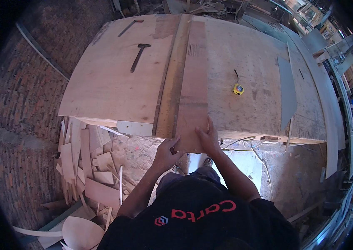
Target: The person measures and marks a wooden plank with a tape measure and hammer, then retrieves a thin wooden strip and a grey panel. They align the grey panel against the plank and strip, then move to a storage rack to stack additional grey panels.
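Note:
A long, reddish-brown plywood strip point(193, 79) lies lengthwise across the workbench, its near end sticking out past the front edge. My left hand point(169, 152) is closed on the left side of that end. On the opposite side, my right hand point(209, 136) grips the strip a little farther up, with the thumb on top and the fingers along the edge. Directly left of the strip runs a long, yellowish-brown wooden bar point(171, 93) with dark edges. The fingertips beneath the strip are hidden.
On the bench top point(114, 91) lie a hammer point(139, 57), a second long-handled tool point(130, 28) and a yellow tape measure point(238, 89). A thin grey panel point(286, 89) rests farther right. Wood offcuts point(85, 154) heap on the floor by a brick wall point(26, 104). A cable point(264, 164) hangs below the bench.

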A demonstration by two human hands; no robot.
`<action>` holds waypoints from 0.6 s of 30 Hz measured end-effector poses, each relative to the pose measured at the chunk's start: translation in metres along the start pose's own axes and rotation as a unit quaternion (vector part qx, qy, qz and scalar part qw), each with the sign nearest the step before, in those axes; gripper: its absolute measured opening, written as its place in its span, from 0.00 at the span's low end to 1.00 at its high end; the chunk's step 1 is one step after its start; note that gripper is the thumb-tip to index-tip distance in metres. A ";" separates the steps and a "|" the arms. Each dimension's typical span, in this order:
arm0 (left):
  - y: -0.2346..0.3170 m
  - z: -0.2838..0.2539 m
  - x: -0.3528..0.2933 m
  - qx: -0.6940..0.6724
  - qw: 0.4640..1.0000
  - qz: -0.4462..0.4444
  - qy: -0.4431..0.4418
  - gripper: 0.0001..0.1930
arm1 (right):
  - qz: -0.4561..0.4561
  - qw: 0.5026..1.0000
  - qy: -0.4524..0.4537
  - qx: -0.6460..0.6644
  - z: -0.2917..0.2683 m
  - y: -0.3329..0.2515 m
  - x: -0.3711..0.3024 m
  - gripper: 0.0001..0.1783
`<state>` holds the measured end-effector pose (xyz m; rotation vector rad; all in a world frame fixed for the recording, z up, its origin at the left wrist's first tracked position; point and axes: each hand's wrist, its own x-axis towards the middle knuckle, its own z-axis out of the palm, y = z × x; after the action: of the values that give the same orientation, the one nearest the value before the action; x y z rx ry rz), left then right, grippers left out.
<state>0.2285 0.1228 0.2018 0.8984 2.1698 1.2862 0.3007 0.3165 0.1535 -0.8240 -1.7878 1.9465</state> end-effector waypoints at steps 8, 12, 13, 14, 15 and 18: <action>-0.015 -0.007 0.018 0.011 0.998 -0.046 -0.034 0.33 | 0.029 0.999 0.015 -0.035 0.009 0.021 0.025 0.42; -0.031 0.002 0.019 0.022 0.999 -0.018 -0.022 0.35 | 0.013 0.999 0.019 -0.028 0.009 0.029 0.025 0.42; -0.033 0.003 0.020 0.033 0.999 -0.024 -0.033 0.34 | 0.009 0.999 0.019 -0.031 0.009 0.027 0.024 0.42; -0.031 0.001 0.020 0.045 0.997 -0.030 -0.046 0.33 | 0.032 0.999 0.018 -0.019 0.010 0.021 0.022 0.42; -0.029 0.001 0.021 0.056 0.996 -0.036 -0.060 0.33 | 0.055 0.998 0.017 -0.007 0.011 0.013 0.020 0.42; -0.029 0.004 0.021 0.047 0.997 -0.042 -0.051 0.32 | 0.084 0.996 0.018 0.022 0.012 0.010 0.017 0.42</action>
<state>0.2084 0.1303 0.1729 0.8797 2.1788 1.0847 0.2808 0.3166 0.1412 -1.0170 -1.6987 2.0530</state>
